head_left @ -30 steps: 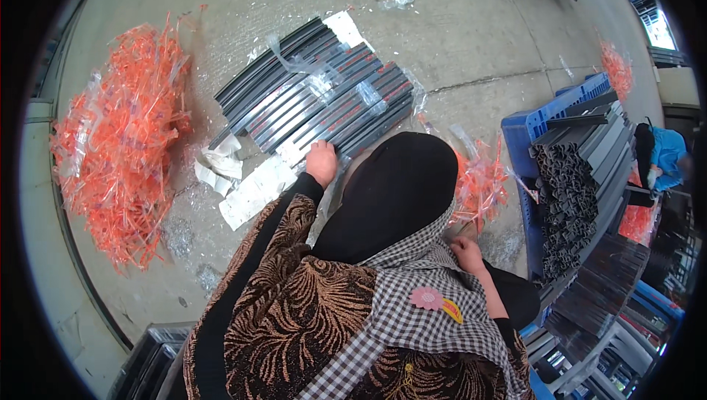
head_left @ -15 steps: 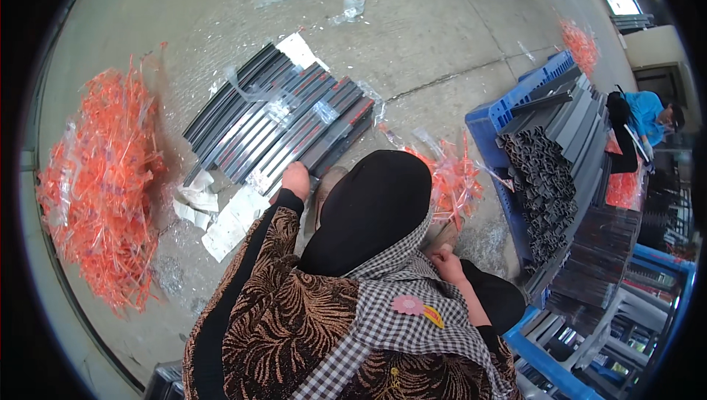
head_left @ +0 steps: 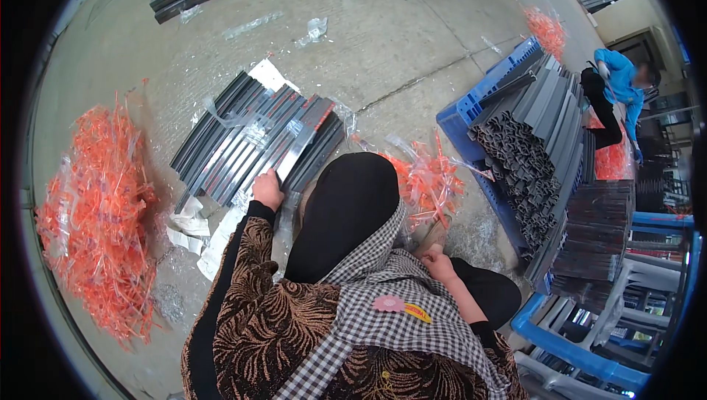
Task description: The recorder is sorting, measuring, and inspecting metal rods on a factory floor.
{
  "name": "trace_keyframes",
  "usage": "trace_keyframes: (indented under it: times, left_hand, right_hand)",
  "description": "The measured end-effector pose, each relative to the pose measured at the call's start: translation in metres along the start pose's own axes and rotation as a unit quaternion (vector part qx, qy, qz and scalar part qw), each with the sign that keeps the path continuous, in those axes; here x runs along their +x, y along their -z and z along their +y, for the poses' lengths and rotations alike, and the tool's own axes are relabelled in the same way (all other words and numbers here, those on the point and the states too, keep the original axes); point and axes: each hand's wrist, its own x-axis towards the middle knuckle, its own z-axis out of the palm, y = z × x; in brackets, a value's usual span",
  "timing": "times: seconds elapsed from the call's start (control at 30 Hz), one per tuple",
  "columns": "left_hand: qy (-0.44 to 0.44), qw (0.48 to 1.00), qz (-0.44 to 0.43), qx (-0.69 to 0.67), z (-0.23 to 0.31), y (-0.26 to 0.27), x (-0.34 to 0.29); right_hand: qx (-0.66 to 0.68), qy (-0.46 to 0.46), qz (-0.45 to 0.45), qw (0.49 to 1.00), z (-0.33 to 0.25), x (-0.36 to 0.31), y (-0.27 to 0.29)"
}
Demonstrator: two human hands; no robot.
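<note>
My left hand (head_left: 267, 191) is closed around the near end of a long dark strip (head_left: 295, 148), whose shiny pale face shows. The strip lies among a row of dark grey profile strips (head_left: 234, 142) laid side by side on the floor, some with clear plastic film (head_left: 254, 132) across them. Bent in front of my body, my right hand (head_left: 439, 264) rests near my shoe (head_left: 433, 238) with its fingers drawn together. Whatever those fingers may hold is too small to make out.
Orange plastic strapping (head_left: 103, 223) is heaped at the left, with a smaller pile (head_left: 427, 183) by my foot. A blue pallet (head_left: 460, 122) bears stacked grey profiles (head_left: 515, 172) on the right. Beyond it a person in blue (head_left: 624, 80) bends over. White paper (head_left: 190, 222) litters the floor.
The view has shifted. The strip by my left hand now shows its bright face, turned from before. My right hand stays near my shoe. The person in blue has changed posture.
</note>
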Motion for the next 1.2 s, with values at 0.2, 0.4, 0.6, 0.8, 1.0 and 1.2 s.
trace_keyframes:
  times: [0.2, 0.4, 0.6, 0.8, 1.0, 1.2]
  left_hand:
    - [0.036, 0.998, 0.041, -0.038, -0.006, -0.008, -0.003]
    - [0.022, 0.991, 0.082, -0.107, 0.016, 0.038, 0.022]
    - [0.048, 0.964, 0.170, -0.196, -0.008, 0.084, 0.068]
    - [0.098, 0.932, 0.040, -0.348, -0.066, 0.036, 0.082]
    - [0.093, 0.894, -0.013, -0.439, -0.040, 0.052, 0.035]
    - [0.062, 0.848, -0.033, -0.525, -0.024, 0.108, 0.035]
  right_hand:
    - [0.010, 0.004, -0.010, 1.000, 0.002, -0.009, -0.002]
    - [0.021, -0.001, -0.021, 1.000, 0.002, -0.008, -0.003]
    - [0.029, 0.001, -0.008, 1.000, 0.003, -0.014, -0.004]
    - [0.035, 0.025, -0.020, 0.999, -0.005, -0.006, -0.001]
    - [0.085, 0.011, -0.038, 0.996, -0.005, -0.013, 0.005]
    - [0.214, 0.016, -0.044, 0.976, -0.028, -0.004, 0.006]
